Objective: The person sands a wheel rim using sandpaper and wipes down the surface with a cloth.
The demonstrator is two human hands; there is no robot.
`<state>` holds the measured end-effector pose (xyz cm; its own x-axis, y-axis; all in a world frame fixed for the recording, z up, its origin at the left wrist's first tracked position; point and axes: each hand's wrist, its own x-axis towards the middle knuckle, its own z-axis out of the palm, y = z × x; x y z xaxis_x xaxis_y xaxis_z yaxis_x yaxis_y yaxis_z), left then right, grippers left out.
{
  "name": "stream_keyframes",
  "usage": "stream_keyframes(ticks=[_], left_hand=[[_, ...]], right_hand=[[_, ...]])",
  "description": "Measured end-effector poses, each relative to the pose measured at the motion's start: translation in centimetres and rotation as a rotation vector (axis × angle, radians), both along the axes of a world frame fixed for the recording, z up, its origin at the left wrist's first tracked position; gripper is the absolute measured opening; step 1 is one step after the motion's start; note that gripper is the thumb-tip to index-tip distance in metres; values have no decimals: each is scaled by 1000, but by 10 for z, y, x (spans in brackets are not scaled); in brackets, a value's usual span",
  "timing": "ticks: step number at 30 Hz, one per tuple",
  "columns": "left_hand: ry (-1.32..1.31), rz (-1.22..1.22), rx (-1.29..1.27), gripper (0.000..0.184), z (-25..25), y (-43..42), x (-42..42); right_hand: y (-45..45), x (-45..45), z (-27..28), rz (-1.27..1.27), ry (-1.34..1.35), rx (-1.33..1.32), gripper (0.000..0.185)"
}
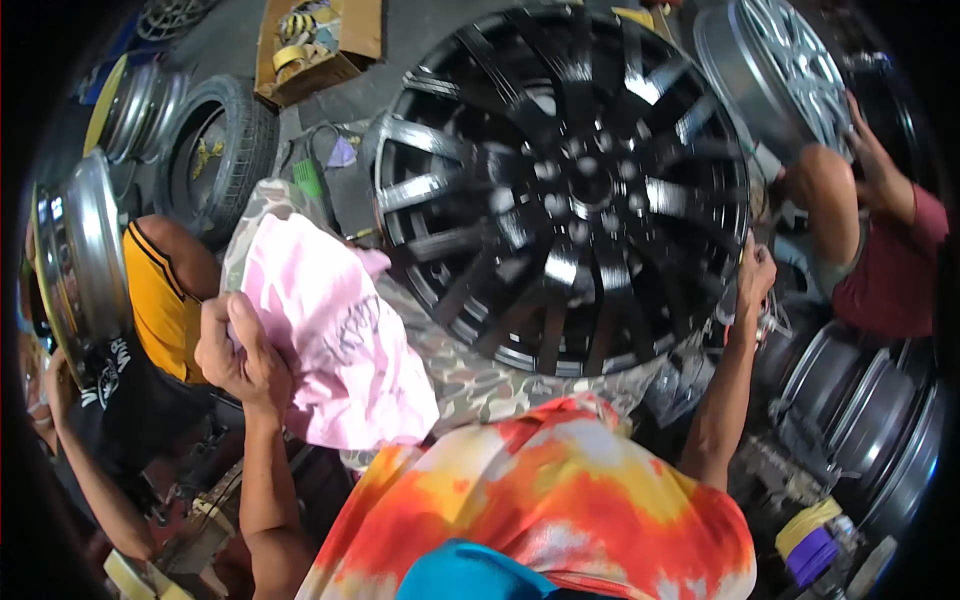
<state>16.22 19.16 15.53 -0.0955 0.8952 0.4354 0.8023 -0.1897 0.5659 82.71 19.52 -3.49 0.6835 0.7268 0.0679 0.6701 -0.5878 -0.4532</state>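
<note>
A large glossy black multi-spoke alloy wheel (pixel 590 270) stands tilted in front of me, its face toward the camera. My right hand (pixel 757 274) grips the right edge of its rim, with the fingers partly hidden behind it. On the other side, my left hand (pixel 243 352) is closed in a fist around a pink cloth (pixel 325 330) with dark lettering. The cloth spreads to the right of the fist, apart from the wheel. Camouflage fabric (pixel 480 385) shows beneath the wheel and around the cloth.
A black tyre (pixel 262 150) and a cardboard box (pixel 364 32) of odds and ends lie at the back left. People sit close on both sides, near a silver wheel (pixel 800 70) on the right and a polished rim (pixel 88 250) on the left. Several rims (pixel 875 420) are stacked at right.
</note>
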Motion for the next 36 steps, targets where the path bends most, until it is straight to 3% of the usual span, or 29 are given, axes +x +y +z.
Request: stream_keyframes(ticks=[2,4,6,8,9,10,11,14,16,20,22,24,25,28,36], left_hand=[[-72,104,-33,29,2,-3,7],[-214,90,-33,27,7,-11,18],[-276,73,-144,24,22,-25,52],[-242,-193,-413,24,24,-48,75],[-188,-420,-585,22,31,-52,87],[-110,-641,-743,20,34,-52,100],[-58,-728,-872,17,34,-53,112],[223,-888,-1254,13,48,-54,145],[237,-1087,-1170,13,49,-69,162],[350,-1237,-1103,14,56,-70,198],[436,-1305,-826,14,53,-69,209],[509,-1253,-846,14,56,-71,218],[499,-1263,-828,14,53,-71,219],[457,-1306,-820,14,42,-74,219],[424,-1322,-797,13,36,-74,255]], right_hand=[[-31,-3,2,-78,355,110,52],[-62,-31,21,-91,421,216,52],[-97,-58,40,8,184,318,50],[-153,-40,26,-63,78,161,48],[-175,-51,33,-156,287,243,46],[-190,-73,48,-294,303,339,45],[-215,-80,59,-394,407,282,47],[-280,-101,45,-580,310,365,49],[-328,-111,17,-715,273,338,50],[-372,-157,-62,-910,179,85,47],[-405,-180,-120,-933,344,25,39],[-425,-203,-148,-925,379,-129,33],[-430,-212,-158,-900,405,-283,29],[-446,-225,-173,-786,568,-361,29],[-441,-220,-189,-615,519,-556,24]])
